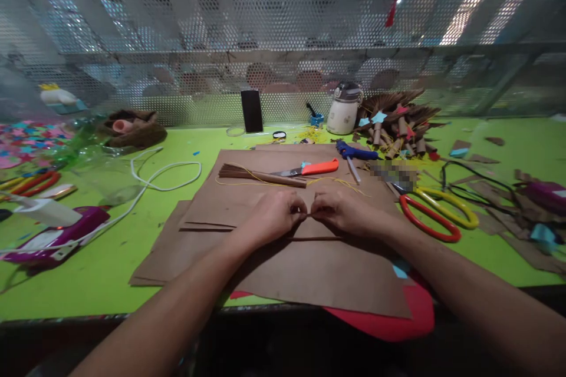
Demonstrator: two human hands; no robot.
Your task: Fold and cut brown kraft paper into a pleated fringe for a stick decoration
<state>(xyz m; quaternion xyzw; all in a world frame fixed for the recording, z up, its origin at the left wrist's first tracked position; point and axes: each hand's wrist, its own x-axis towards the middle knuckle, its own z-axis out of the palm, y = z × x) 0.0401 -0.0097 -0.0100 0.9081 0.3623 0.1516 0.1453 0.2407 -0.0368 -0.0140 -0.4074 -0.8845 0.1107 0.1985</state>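
Note:
Over the stacked brown paper sheets (336,277), my left hand (279,212) and my right hand (338,210) nearly meet, both pinched. Whatever lies between the fingertips is too small to make out. Just beyond them rests a rolled brown paper piece (265,177) with a fringed left end. A thin yellow string (329,180) runs along and past it. An orange-handled cutting tool (319,167) lies against the roll, its metal blade pointing left.
At right are scissors (431,218) with red and yellow handles, a blue glue gun (360,152), paper scraps and a pile of fringed rolls (398,123). A bottle (342,109) and phone-like dark slab (252,111) stand behind. A white cable (177,188) and purple power strip (57,235) lie left.

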